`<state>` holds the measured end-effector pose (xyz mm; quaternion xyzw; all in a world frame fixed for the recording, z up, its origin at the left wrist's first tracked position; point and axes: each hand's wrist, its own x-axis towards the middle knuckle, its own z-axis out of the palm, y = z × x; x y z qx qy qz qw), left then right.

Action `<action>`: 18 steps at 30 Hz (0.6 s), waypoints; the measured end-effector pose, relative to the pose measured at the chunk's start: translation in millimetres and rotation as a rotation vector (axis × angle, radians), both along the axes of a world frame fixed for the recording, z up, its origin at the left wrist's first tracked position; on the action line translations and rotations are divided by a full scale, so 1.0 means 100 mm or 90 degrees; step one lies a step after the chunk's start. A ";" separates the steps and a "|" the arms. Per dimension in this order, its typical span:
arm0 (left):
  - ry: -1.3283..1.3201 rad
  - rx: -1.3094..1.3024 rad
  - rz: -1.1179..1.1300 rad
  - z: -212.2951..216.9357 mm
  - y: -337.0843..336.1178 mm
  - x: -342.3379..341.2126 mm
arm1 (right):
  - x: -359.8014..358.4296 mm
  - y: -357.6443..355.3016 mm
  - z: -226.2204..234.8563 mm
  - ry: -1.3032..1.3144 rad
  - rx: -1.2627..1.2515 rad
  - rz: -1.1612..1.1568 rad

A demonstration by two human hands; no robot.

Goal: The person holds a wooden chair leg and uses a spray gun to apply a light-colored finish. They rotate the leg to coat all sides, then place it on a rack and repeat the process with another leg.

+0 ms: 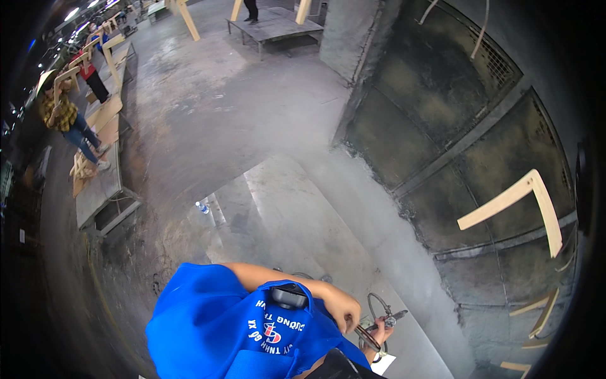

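Note:
My left arm crosses in front of my blue shirt. Its hand (343,309) is closed beside a dark brown, loop-shaped piece (368,338), and its fingers appear to grip the upper end. Just to the right, my right hand (380,333) is wrapped round a small dark tool that looks like a spray gun (396,317). A thin dark hose (372,302) curls up from beside this tool. Both hands are low in the picture, above a grey platform (303,215). My sleeve partly hides the right forearm.
Angled wooden pieces (505,203) hang at the right before dark, dusty panels (435,151). A water bottle (202,207) is at the platform's left. People with wooden pieces stand along a raised bench (101,196) at far left. A low table (278,28) stands at the back.

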<state>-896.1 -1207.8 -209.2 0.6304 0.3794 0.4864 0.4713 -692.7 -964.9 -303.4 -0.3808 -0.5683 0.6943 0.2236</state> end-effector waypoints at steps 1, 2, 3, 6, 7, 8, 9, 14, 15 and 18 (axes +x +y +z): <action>-0.087 -0.022 0.042 -0.06 -0.24 -0.11 | 0.00 0.00 0.00 -0.014 0.004 -0.001; -0.089 -0.047 0.132 -0.12 -0.48 -0.18 | 0.01 -0.01 0.00 -0.021 0.003 0.006; -0.109 -0.045 0.205 -0.19 -0.72 -0.26 | 0.00 -0.01 0.00 -0.032 -0.005 0.014; -0.111 -0.193 0.375 -0.35 -1.32 -0.36 | 0.00 -0.02 -0.01 -0.004 -0.019 0.038; -0.118 -0.237 0.407 -0.39 -1.46 -0.36 | -0.02 -0.02 -0.03 -0.004 -0.023 0.020; -0.123 -0.275 0.439 -0.43 -1.55 -0.34 | -0.05 -0.01 -0.03 -0.043 -0.004 0.021; -0.147 -0.277 0.436 -0.47 -1.58 -0.30 | -0.08 0.01 -0.03 -0.057 0.020 0.027; -0.134 -0.284 0.245 -0.61 -1.42 -0.03 | -0.27 0.11 0.08 -0.113 0.217 0.208; -0.125 -0.279 0.229 -0.62 -1.41 0.00 | -0.29 0.10 0.14 -0.114 0.226 0.246; -0.112 -0.291 0.241 -0.59 -1.63 0.03 | -0.35 -0.01 0.26 -0.097 0.268 0.260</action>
